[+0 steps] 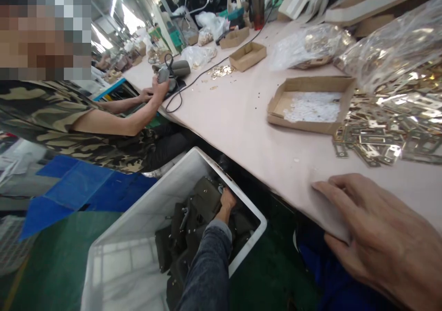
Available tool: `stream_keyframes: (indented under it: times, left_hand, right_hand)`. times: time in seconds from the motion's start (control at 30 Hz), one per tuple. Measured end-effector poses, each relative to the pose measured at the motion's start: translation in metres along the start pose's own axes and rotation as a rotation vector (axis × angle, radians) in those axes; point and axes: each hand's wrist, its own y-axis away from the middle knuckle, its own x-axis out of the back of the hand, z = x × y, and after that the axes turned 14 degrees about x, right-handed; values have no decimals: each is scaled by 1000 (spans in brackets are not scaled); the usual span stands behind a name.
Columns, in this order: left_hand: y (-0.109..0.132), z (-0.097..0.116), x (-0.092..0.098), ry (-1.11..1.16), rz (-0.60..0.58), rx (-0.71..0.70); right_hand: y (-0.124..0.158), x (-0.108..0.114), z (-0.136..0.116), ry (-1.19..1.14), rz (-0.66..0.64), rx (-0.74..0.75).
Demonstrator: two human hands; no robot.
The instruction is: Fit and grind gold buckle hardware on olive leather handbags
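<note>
My left hand [228,198], in a grey sleeve, reaches down into a white plastic bin [145,210] on the floor beside the table. Its fingers are curled on one of the several dark grey parts [203,200] piled in the bin. My right hand [376,237] lies flat on the near edge of the pale pink table [248,127], fingers stretched out and holding nothing. A pile of flat brass-coloured metal plates [386,136] lies just beyond the right hand.
A cardboard tray [276,106] of small white pieces sits mid-table. Clear bags of metal parts [311,44] and small cardboard boxes [247,55] stand farther back. To the left, a co-worker in a camouflage shirt [69,118] holds a grey corded tool [163,75].
</note>
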Motion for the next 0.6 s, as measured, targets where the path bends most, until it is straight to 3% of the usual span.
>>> stream_keyframes:
  times: [0.2, 0.37, 0.6]
  left_hand:
    - [44, -9, -22, -125, -37, -61]
    - [79, -18, -27, -118, 21, -69]
    - [75, -11, -15, 24, 212, 212]
  right_hand:
    - [-5, 9, -3, -24, -44, -20]
    - [-4, 10, -3, -29, 1, -3]
    - [-3, 10, -2, -67, 15, -5]
